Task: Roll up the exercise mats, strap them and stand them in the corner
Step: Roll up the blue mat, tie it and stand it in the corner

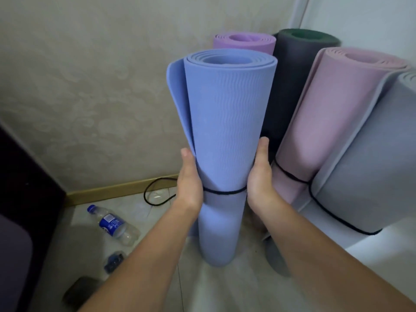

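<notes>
Rolled blue mat, upright, in front of the corner. Its lower end is at the tiled floor; whether they touch cannot be told. A thin black strap circles the lower half, and above it the outer flap springs loose. The left hand and right hand clasp opposite sides at strap level, thumbs on the front, fingers passing behind out of view. The ribbed foam is probably light, soft and grippy, so a hold near the strap should keep the roll tight. Behind stand a purple mat and a dark mat. A pink mat and a grey mat lean at the right. A water bottle lies on the floor at the left.
</notes>
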{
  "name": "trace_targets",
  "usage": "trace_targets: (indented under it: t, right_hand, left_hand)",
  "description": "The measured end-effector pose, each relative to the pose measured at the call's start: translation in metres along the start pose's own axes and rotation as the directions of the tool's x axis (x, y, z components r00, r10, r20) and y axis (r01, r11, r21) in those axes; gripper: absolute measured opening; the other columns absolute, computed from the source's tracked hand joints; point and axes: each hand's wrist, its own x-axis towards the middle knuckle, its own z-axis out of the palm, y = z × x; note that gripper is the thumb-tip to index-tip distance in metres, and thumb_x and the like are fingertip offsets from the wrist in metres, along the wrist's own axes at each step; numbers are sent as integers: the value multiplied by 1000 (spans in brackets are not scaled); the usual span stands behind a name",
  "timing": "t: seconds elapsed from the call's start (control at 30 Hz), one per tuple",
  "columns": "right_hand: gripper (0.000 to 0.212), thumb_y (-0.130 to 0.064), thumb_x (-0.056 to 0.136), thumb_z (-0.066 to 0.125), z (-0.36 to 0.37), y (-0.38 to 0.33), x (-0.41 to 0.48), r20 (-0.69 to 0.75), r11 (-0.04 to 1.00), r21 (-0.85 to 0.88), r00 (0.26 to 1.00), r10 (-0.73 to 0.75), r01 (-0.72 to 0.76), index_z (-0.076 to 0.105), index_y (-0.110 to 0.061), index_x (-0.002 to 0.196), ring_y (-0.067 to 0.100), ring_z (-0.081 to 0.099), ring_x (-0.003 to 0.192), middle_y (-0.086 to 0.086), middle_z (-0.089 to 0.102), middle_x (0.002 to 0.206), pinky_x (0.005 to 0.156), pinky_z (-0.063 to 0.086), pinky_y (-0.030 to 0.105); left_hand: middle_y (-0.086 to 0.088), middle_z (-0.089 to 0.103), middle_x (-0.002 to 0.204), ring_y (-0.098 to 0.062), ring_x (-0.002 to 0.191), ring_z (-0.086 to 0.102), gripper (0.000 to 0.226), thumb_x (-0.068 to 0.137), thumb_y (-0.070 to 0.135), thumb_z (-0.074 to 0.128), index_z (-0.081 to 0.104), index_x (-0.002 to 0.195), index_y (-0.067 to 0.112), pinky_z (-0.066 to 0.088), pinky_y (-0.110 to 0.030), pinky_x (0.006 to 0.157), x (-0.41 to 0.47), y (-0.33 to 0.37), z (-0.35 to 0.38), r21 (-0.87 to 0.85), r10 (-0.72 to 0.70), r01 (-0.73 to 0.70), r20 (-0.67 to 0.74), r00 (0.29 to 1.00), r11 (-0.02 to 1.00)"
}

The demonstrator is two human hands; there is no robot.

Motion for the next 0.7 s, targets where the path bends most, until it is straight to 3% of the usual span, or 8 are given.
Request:
trace_targets:
  t: [0.1, 0.17, 0.23, 0.3, 0.37, 0.43, 0.53, 0.7]
  right_hand:
    - [49, -70, 95, 28, -7, 30, 0, -78, 991, -82, 992, 97, -103, 68, -41, 90, 11, 63, 108, -16, 72, 99, 109, 41, 39]
    - [47, -74, 91, 28, -15, 36, -5, -78, 968, -166, 981, 176, -187, 64, -44, 86, 14, 59, 109, -15, 66, 100, 111, 37, 39]
    - [45, -59, 102, 26, -15, 28, -3, -48, 977, -124, 984, 170, -175, 63, -36, 93, 7, 59, 101, -18, 64, 96, 101, 38, 29]
    - [45, -52, 105, 26, -15, 16, 3, -17, 992, 54, 993, 114, -113, 65, -29, 104, 4, 63, 104, -16, 70, 105, 97, 42, 26]
    - [47, -51, 105, 29, -8, 10, 6, -7, 990, 132, 999, 52, -51, 70, -28, 96, -1, 68, 91, -17, 75, 95, 95, 47, 27]
    - [46, -48, 105, 31, -5, 18, 5, -50, 990, 134, 998, 45, -38, 68, -31, 85, -2, 68, 77, -18, 74, 80, 94, 47, 31]
    - [43, -49, 105, 28, -14, 28, 2, -107, 993, 80, 990, 93, -85, 64, -32, 89, -1, 64, 80, -19, 73, 80, 96, 44, 32]
    - [54, -58, 101, 34, -24, 7, 3, -105, 971, 215, 986, 129, -104, 67, -22, 123, 15, 64, 113, -4, 72, 118, 107, 44, 39]
  left_hand:
    - [-1, 69, 123, -18, 108, 63, 53, 103, 59, 24, 67, 112, 30, 45, -40, 103, 4, -43, -7, 52, -140, 147, -126, 982, 988]
    - [-2, 71, 112, -16, 92, 62, 46, 107, 47, 30, 67, 95, 23, 49, -34, 85, 2, -48, -16, 7, -238, 243, -171, 956, 970]
    - [11, 69, 100, -8, 96, 62, 45, 108, 44, 29, 68, 104, 23, 45, -25, 73, 3, -32, -24, -77, -175, 164, -167, 970, 983]
    - [21, 69, 105, -3, 117, 59, 53, 107, 52, 21, 64, 126, 27, 45, -22, 87, 7, -8, -26, -185, -21, -3, -130, 991, 983]
    - [18, 75, 94, -7, 107, 67, 50, 107, 50, 25, 69, 109, 28, 51, -24, 86, 7, 6, -11, -245, 36, -59, -95, 995, 968]
    - [15, 74, 73, -12, 86, 67, 42, 108, 42, 33, 67, 87, 28, 49, -28, 75, 10, -3, 5, -182, -28, 7, -113, 993, 983]
    - [3, 67, 76, -16, 74, 57, 42, 107, 34, 38, 63, 79, 17, 42, -31, 66, 20, -25, 10, -34, -116, 112, -198, 973, 993]
    - [-16, 63, 116, -37, 106, 58, 29, 103, 19, 38, 61, 113, 5, 45, -41, 91, 25, -20, 22, 488, 199, 32, -415, 888, 872]
